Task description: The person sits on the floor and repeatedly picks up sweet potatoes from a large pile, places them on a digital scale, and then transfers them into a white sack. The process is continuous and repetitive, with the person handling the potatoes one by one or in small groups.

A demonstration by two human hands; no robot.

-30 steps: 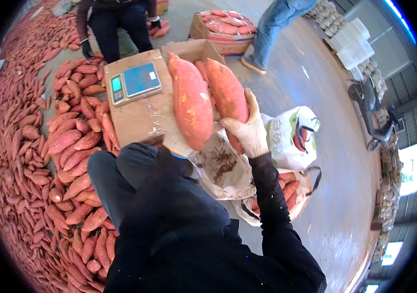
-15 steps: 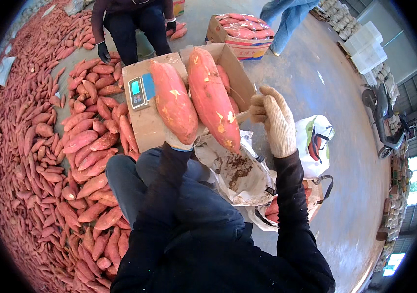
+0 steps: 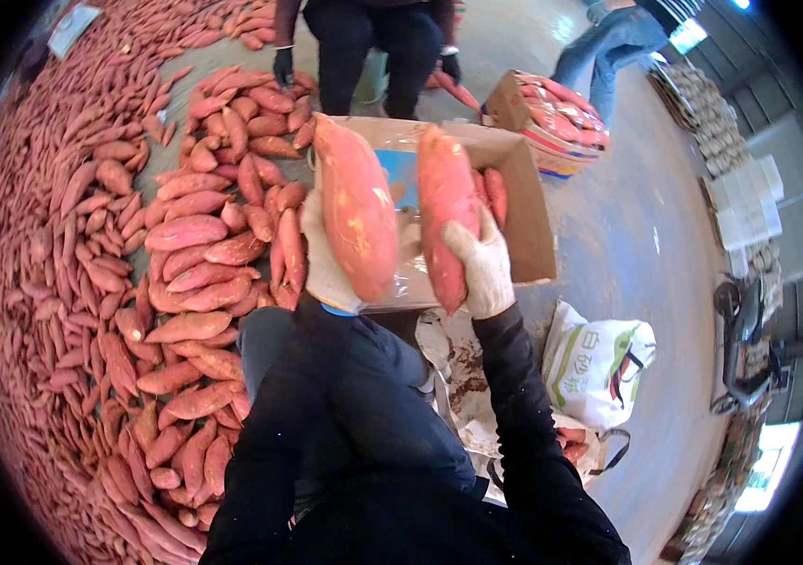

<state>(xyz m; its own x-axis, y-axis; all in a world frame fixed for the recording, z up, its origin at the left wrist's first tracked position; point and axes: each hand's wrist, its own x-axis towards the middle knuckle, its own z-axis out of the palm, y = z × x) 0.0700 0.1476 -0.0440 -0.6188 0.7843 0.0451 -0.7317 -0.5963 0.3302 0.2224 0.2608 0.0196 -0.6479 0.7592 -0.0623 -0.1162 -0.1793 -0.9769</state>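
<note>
Wearing a pale knit glove, my left hand (image 3: 327, 259) grips a large pink sweet potato (image 3: 356, 202) upright over a cardboard box. My right hand (image 3: 481, 268), gloved alike, is closed round a second long sweet potato (image 3: 444, 179) beside it. Between the two roots shows part of a blue scale (image 3: 395, 168) on the box's top, mostly hidden behind them. The cardboard box (image 3: 529, 226) holds a few smaller sweet potatoes (image 3: 496, 193) at its right. Below it, between my arms and bags, lies a dirty white sack (image 3: 458, 363).
Heaped sweet potatoes (image 3: 190, 325) cover the floor at left. A co-worker (image 3: 378, 47) in dark gloves is beyond the box, another person's jeans (image 3: 599, 52) behind a packed carton (image 3: 562, 132). A white bag (image 3: 590, 363) stands at right, a scooter (image 3: 745, 344) farther off.
My right hand was open and off the roots half a second ago; now it grips the right one, and the two roots are apart. The whole view has shifted, with box and pile nearer the middle.
</note>
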